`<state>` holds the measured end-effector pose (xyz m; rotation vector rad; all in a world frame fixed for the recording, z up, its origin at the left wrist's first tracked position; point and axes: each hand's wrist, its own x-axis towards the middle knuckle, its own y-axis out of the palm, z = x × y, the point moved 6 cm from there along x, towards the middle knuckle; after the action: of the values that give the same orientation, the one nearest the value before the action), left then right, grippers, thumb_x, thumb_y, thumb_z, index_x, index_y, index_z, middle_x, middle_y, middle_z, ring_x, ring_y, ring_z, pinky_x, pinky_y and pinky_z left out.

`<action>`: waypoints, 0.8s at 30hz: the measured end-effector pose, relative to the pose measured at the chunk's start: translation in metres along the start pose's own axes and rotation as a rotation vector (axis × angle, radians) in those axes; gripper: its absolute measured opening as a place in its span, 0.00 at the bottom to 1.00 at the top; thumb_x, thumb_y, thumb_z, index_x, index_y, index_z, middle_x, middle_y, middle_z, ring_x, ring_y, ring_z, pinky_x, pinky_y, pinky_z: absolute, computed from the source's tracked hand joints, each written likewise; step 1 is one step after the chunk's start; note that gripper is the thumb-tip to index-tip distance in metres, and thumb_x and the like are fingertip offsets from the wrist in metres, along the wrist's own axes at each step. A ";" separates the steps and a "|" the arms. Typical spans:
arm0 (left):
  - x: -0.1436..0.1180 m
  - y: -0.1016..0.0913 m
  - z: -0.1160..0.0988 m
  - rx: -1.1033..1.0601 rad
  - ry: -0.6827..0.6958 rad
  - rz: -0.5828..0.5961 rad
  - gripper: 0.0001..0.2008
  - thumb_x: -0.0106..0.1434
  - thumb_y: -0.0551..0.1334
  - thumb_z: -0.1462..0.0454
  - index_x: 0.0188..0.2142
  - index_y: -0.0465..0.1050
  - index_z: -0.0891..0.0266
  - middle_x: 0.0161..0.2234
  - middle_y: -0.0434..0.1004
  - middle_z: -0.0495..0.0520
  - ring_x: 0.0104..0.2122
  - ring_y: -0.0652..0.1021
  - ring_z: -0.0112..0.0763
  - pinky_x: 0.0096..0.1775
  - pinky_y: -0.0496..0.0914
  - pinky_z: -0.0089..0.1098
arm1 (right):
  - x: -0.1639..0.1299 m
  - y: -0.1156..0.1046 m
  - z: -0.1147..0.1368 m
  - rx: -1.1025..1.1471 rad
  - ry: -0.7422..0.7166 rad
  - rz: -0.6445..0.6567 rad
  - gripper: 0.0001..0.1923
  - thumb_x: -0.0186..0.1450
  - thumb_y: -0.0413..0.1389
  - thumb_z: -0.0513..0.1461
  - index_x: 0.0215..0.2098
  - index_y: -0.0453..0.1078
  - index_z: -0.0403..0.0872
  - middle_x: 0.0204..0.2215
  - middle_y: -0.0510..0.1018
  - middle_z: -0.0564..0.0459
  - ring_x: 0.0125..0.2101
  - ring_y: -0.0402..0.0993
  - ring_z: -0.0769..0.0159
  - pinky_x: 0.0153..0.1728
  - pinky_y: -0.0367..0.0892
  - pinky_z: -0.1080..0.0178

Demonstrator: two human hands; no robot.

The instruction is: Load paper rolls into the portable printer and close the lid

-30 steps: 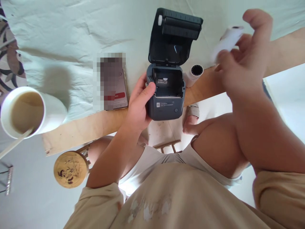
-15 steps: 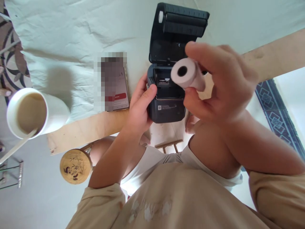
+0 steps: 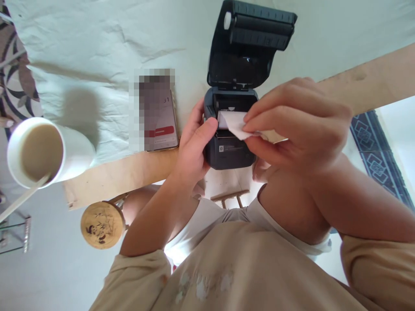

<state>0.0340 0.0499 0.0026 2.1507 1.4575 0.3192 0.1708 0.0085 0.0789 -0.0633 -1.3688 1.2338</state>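
Head view: printer (image 3: 231, 149) bay holds paper (image 3: 232, 123); cup (image 3: 45, 151) holds coffee.

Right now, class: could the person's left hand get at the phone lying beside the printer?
Probably yes: the left hand grips the printer, and the phone lies just beside it with nothing between them.

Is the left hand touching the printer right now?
Touching. The head view shows the left hand wrapped against the left side of the printer, thumb pressed on its top edge beside the paper, with no gap showing.
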 end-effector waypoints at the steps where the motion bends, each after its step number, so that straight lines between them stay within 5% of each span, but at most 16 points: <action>1: 0.000 -0.001 0.001 0.009 0.011 0.014 0.14 0.65 0.67 0.56 0.49 0.76 0.56 0.43 0.80 0.49 0.53 0.79 0.38 0.53 0.74 0.34 | -0.001 0.000 0.003 0.030 -0.043 0.004 0.06 0.64 0.59 0.35 0.31 0.67 0.50 0.33 0.83 0.59 0.31 0.76 0.67 0.32 0.64 0.57; 5: 0.001 -0.008 0.005 0.116 0.032 0.033 0.21 0.59 0.72 0.64 0.51 0.75 0.50 0.52 0.78 0.48 0.55 0.77 0.38 0.58 0.71 0.35 | -0.005 0.004 0.007 0.149 -0.127 0.098 0.07 0.66 0.61 0.41 0.32 0.68 0.50 0.31 0.82 0.59 0.32 0.78 0.65 0.34 0.67 0.55; 9: 0.002 -0.009 0.004 0.190 0.028 0.039 0.29 0.55 0.74 0.60 0.56 0.71 0.51 0.55 0.77 0.51 0.58 0.76 0.45 0.59 0.72 0.40 | -0.003 -0.017 -0.018 0.127 0.055 -0.158 0.03 0.67 0.57 0.39 0.39 0.71 0.50 0.39 0.81 0.52 0.43 0.78 0.63 0.44 0.74 0.55; 13: 0.001 -0.012 0.007 0.244 0.005 0.036 0.34 0.55 0.75 0.56 0.59 0.68 0.52 0.56 0.77 0.53 0.60 0.75 0.48 0.59 0.73 0.39 | -0.001 -0.020 -0.039 0.188 0.175 -0.149 0.25 0.67 0.56 0.42 0.61 0.65 0.43 0.60 0.70 0.38 0.64 0.66 0.53 0.61 0.70 0.49; 15: 0.005 -0.016 0.011 0.231 0.040 0.059 0.36 0.53 0.75 0.55 0.60 0.68 0.52 0.55 0.77 0.54 0.59 0.76 0.50 0.58 0.73 0.41 | -0.003 -0.020 -0.045 0.341 0.225 -0.186 0.24 0.70 0.55 0.42 0.63 0.63 0.47 0.60 0.67 0.44 0.61 0.71 0.57 0.62 0.70 0.51; 19: 0.015 -0.024 0.021 0.250 0.156 0.170 0.41 0.48 0.78 0.52 0.59 0.66 0.50 0.60 0.73 0.54 0.63 0.72 0.55 0.62 0.71 0.47 | -0.009 -0.022 -0.052 0.459 0.319 -0.306 0.12 0.73 0.53 0.42 0.53 0.71 0.54 0.49 0.72 0.56 0.38 0.80 0.72 0.50 0.76 0.57; 24: 0.013 -0.023 0.019 0.252 0.147 0.164 0.38 0.51 0.76 0.50 0.59 0.66 0.51 0.60 0.73 0.54 0.63 0.73 0.53 0.60 0.73 0.44 | -0.006 -0.008 -0.039 0.174 0.224 -0.008 0.11 0.70 0.56 0.45 0.49 0.71 0.52 0.44 0.82 0.52 0.52 0.79 0.54 0.53 0.71 0.47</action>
<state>0.0300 0.0631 -0.0265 2.5040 1.4701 0.3765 0.2064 0.0248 0.0685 -0.0715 -1.0641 1.2936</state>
